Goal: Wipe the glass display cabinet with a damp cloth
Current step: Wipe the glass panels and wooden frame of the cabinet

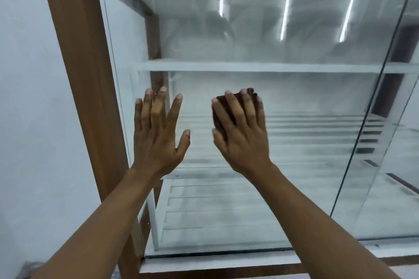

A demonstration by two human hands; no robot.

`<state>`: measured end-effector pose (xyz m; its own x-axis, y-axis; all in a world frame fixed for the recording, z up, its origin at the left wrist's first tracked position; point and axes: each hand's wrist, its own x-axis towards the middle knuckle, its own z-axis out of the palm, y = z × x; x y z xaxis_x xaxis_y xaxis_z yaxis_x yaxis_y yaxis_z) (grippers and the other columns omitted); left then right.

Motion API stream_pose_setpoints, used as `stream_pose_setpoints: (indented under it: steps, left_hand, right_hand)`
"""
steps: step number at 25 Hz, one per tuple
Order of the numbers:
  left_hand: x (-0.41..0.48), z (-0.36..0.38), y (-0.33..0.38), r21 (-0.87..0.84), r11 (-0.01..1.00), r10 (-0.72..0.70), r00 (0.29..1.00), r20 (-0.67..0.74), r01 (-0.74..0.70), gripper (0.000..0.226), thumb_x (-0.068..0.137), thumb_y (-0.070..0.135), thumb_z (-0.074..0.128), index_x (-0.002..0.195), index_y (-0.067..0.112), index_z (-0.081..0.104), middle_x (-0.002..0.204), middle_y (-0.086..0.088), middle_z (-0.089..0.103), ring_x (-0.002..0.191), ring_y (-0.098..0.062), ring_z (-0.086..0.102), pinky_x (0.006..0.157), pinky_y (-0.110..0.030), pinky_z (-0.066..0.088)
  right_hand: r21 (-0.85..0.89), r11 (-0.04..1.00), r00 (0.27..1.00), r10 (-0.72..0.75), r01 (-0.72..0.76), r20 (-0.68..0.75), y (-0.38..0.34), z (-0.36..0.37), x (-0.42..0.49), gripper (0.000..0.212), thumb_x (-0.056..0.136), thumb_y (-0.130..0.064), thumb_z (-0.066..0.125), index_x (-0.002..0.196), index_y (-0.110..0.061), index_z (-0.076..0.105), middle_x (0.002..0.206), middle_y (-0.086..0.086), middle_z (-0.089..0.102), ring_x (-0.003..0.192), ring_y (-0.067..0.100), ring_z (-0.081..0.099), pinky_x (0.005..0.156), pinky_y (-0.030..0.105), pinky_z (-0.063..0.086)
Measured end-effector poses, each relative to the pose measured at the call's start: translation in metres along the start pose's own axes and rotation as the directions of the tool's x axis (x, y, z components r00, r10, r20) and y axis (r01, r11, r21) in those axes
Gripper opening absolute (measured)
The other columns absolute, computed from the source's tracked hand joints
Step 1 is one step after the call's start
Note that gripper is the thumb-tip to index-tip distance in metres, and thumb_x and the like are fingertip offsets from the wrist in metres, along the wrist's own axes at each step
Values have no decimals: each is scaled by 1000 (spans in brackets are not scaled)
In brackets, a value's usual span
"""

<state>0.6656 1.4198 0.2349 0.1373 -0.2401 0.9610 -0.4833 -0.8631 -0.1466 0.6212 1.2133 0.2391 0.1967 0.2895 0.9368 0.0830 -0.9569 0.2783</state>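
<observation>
The glass display cabinet (pixel 294 102) fills the view, its front pane hazy and streaked. My right hand (pixel 242 131) presses a dark brown cloth (pixel 218 111) flat against the pane near the middle; only the cloth's upper and left edges show past my fingers. My left hand (pixel 158 133) lies flat on the glass to the left, fingers spread, holding nothing. Both forearms reach up from the bottom of the view.
A brown wooden frame post (pixel 79 75) runs down the cabinet's left side, with a pale wall (pixel 27 97) beyond it. White shelves (pixel 249 67) show inside. A second glass pane edge (pixel 367 120) stands at the right. Ceiling lights reflect in the upper glass.
</observation>
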Motion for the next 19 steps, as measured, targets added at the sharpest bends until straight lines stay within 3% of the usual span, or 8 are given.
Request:
stream_pose_setpoints:
  steps: [3, 4, 8, 10, 12, 15, 17, 19]
  left_hand:
    - [-21, 5, -4, 28, 1000, 6, 1000, -5, -6, 72, 93, 41, 56, 155, 13, 31, 162, -18, 20, 152, -40, 15, 127, -51, 4]
    - [-23, 7, -4, 34, 999, 7, 1000, -16, -7, 73, 93, 41, 55, 155, 13, 32, 162, -19, 21, 152, -39, 15, 127, -50, 3]
    - [-24, 10, -3, 23, 1000, 17, 996, -83, -15, 69, 96, 44, 45, 156, 11, 34, 162, -21, 25, 153, -38, 16, 126, -54, 10]
    - [-26, 11, -3, 24, 999, 37, 993, -116, -34, 68, 97, 43, 43, 156, 10, 34, 162, -22, 26, 153, -38, 17, 126, -55, 12]
    - [-33, 12, -5, 33, 998, 56, 991, -122, -52, 67, 97, 41, 42, 157, 11, 32, 163, -21, 25, 153, -38, 16, 127, -52, 8]
    - [-57, 19, -5, 86, 995, 65, 990, -127, -54, 69, 96, 42, 39, 158, 15, 27, 164, -18, 21, 154, -35, 13, 127, -41, -2]
    - [-78, 25, -2, 68, 997, 50, 988, -143, -41, 70, 94, 42, 35, 158, 16, 27, 165, -15, 20, 155, -32, 12, 126, -38, -4]
    - [-97, 28, -1, 48, 999, 27, 986, -167, -19, 70, 93, 41, 33, 157, 14, 29, 163, -13, 23, 154, -31, 15, 126, -37, -1]
  right_hand:
    - [-4, 939, 935, 344, -345, -87, 32, -6, -6, 55, 103, -34, 45, 153, -12, 44, 158, 17, 35, 148, 42, 25, 123, 62, 19]
    - [5, 925, 919, 378, -380, -113, 24, -3, 5, 56, 102, -33, 46, 153, -11, 43, 158, 18, 37, 148, 42, 25, 123, 61, 18]
    - [4, 1000, 999, 22, -22, -43, -34, 16, -2, 63, 100, -36, 48, 158, -13, 36, 163, 13, 30, 153, 38, 21, 126, 58, 15]
    - [-33, 998, 998, -59, 59, -1, -26, 17, -49, 62, 101, -38, 47, 158, -14, 37, 162, 13, 30, 152, 38, 23, 126, 59, 16]
    - [-74, 995, 996, 56, -60, -63, 10, 13, -84, 60, 101, -37, 44, 155, -13, 40, 159, 16, 35, 150, 41, 27, 124, 61, 19]
    - [-34, 918, 909, 386, -396, -158, 30, 6, -74, 60, 99, -37, 37, 154, -12, 39, 158, 17, 35, 147, 41, 26, 124, 58, 16]
    - [-56, 960, 949, 263, -276, -173, -18, 20, -54, 61, 100, -40, 35, 155, -14, 35, 160, 14, 33, 150, 39, 23, 126, 56, 12]
    - [-72, 997, 992, -26, 17, -124, -78, 41, -60, 61, 102, -42, 34, 157, -16, 34, 161, 10, 34, 153, 36, 22, 126, 55, 14]
